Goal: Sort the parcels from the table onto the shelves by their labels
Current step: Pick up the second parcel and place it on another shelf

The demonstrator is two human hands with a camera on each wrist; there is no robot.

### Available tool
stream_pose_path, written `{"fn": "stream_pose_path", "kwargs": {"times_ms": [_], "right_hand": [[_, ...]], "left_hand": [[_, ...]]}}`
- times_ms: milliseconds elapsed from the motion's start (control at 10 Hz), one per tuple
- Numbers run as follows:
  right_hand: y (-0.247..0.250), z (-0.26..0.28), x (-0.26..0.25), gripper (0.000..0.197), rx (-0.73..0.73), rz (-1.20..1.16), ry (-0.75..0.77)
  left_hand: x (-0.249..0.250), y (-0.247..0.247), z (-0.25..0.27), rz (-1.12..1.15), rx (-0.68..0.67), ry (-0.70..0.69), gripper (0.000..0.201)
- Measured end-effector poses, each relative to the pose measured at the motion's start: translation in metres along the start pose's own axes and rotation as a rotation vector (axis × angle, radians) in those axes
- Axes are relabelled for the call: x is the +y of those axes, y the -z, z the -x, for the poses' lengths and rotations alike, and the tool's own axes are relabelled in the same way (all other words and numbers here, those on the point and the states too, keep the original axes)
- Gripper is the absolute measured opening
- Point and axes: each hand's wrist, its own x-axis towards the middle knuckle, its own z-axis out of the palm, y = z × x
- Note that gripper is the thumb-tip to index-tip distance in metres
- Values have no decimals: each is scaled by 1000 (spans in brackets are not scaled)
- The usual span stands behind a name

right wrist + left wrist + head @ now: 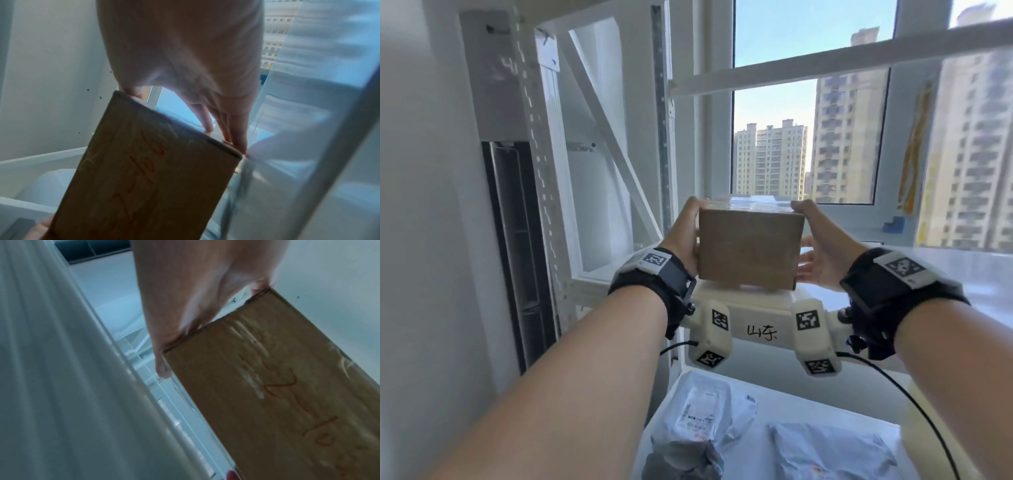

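Cardboard box (750,250): over shelf edge (760,323), perhaps touching.
Left hand (681,236), right hand (822,250): both grip its sides.
Advice: keep level, slide inward.

A large window (804,113) filled the far side, showing tall apartment blocks (849,140) under a clear blue sky. Daylight came through it. A white wall (421,171) stood on the left, with a dark vertical panel (517,246) set beside it.
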Motion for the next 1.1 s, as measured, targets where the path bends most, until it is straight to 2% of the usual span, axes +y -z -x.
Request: {"fn": "stream_pose_path", "kwargs": {"times_ms": [100,200,300,400,800,1000,1100], "right_hand": [[-4,-4,4,77,42,-22,10],[-6,-10,7,76,85,-61,22],[-8,-11,11,66,127,-66,54],[-11,-9,11,48,174,-61,84],[4,0,16,56,200,-99,122],[11,7,21,91,232,-51,84],[13,23,24,82,334,54,103]], "left_hand": [[-8,-4,-6,3,-36,-2,46],[-10,-5,-9,-21,-67,-32,44],[-10,-6,-13,-59,-70,-42,36],[-12,-10,-13,-107,-79,-22,36],[-14,-27,0,-125,-98,-6,36],[-12,-28,8,-205,-24,-23,51],[-12,-29,18,-314,103,-58,83]]}}
